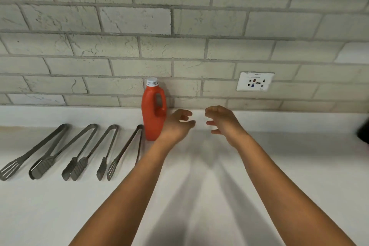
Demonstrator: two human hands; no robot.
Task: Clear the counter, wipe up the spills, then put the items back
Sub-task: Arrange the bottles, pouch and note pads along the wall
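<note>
A red plastic bottle (pixel 153 112) with a white cap and a handle stands upright on the white counter (pixel 279 166) near the brick wall. Several metal tongs (pixel 79 152) lie side by side to its left. My left hand (pixel 176 125) hovers just right of the bottle, its fingers loosely curled and holding nothing. My right hand (pixel 222 121) faces it a short gap away, fingers also relaxed and empty. Both forearms reach in from the bottom edge.
A white wall socket (pixel 255 81) sits on the grey brick wall right of the bottle. A dark object (pixel 363 132) shows at the right edge of the counter.
</note>
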